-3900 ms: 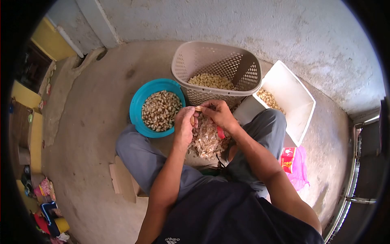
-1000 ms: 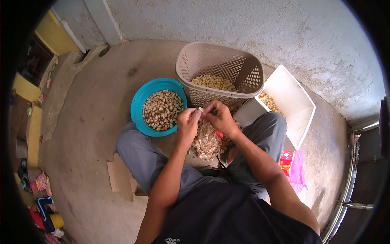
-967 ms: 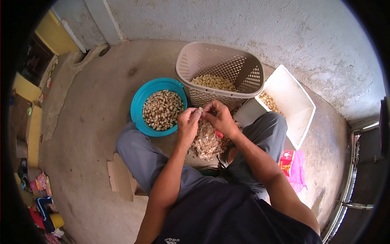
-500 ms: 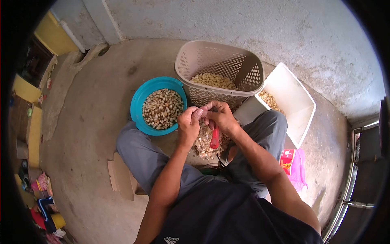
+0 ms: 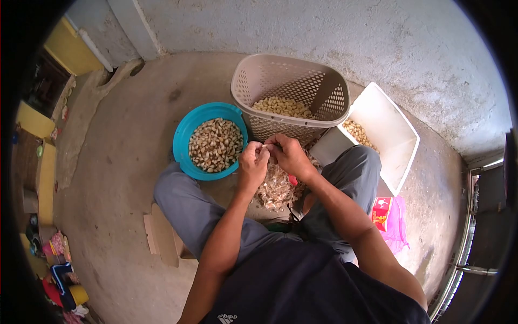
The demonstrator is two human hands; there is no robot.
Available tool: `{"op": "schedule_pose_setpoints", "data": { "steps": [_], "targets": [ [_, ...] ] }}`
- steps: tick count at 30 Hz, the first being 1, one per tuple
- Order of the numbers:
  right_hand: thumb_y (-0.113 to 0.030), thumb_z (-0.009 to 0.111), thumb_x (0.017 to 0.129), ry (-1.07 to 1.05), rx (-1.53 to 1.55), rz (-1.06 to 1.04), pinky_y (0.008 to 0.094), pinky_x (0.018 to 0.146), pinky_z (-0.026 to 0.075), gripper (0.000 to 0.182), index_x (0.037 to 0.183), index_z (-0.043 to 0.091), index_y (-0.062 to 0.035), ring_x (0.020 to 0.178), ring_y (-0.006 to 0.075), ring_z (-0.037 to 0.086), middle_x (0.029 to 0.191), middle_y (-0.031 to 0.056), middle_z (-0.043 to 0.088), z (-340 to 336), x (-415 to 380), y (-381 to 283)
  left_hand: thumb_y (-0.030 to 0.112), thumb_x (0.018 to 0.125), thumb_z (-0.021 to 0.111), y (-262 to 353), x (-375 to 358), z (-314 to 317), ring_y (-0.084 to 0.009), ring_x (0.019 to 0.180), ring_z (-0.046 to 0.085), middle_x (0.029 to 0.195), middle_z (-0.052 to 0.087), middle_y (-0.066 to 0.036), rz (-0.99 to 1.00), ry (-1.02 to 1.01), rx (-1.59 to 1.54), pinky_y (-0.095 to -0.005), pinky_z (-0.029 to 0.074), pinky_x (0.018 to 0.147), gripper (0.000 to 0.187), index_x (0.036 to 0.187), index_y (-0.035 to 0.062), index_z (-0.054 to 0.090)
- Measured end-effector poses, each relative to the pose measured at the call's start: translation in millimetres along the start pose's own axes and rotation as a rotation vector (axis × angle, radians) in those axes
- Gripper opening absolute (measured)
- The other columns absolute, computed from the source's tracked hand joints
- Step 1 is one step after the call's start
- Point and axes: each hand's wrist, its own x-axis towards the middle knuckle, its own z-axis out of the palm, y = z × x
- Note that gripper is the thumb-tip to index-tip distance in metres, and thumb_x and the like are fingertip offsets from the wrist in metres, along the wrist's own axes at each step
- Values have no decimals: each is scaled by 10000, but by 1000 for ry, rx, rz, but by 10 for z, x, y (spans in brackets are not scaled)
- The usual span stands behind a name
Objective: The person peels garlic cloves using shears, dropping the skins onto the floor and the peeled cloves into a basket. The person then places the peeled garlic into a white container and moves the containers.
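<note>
My left hand (image 5: 253, 164) is closed, thumb and fingertips pinching a small pale garlic clove (image 5: 264, 146). Against it, the fingers of my right hand (image 5: 290, 156) are bent and touch the same clove. A red-handled tool (image 5: 292, 180) pokes out below my right palm; its working end is hidden by the hand. Beneath both hands lies a pile of papery garlic skins (image 5: 277, 189). To the left stands a turquoise basin (image 5: 182, 162) of unpeeled garlic cloves (image 5: 216, 144). Pale peeled cloves (image 5: 283, 107) lie inside the brown perforated basket (image 5: 294, 62) just ahead.
A white box (image 5: 402, 137) holding some cloves (image 5: 359, 134) leans beside the basket. Near my right knee are a red packet (image 5: 382, 213) and pink netting (image 5: 397, 227). Folded cardboard (image 5: 167, 240) lies by my left leg. The wall (image 5: 377, 43) rises behind the basket.
My right hand has turned, so the red handle that hung well below it now shows only as a short stub. Both hands remain together at the clove.
</note>
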Motion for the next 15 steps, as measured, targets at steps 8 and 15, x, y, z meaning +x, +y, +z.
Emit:
{"op": "schedule_pose_setpoints", "data": {
  "steps": [8, 15],
  "targets": [
    [-107, 642, 1005, -132, 563, 589, 231, 444, 411, 115, 1006, 646, 7, 515, 74, 531, 691, 33, 607, -100, -16, -131, 102, 937, 635, 54, -15, 2, -28, 564, 437, 671, 562, 27, -102, 35, -201, -258, 351, 492, 136, 907, -28, 658],
    [-67, 677, 981, -159, 113, 95, 219, 534, 434, 120, 1057, 622, 7, 636, 64, 567, 764, 33, 632, -95, -31, 36, 68, 923, 657, 25, -1, -71, -16, 570, 444, 652, 558, 42, -77, -33, -215, -240, 339, 494, 108, 865, -22, 672]
  ]
}}
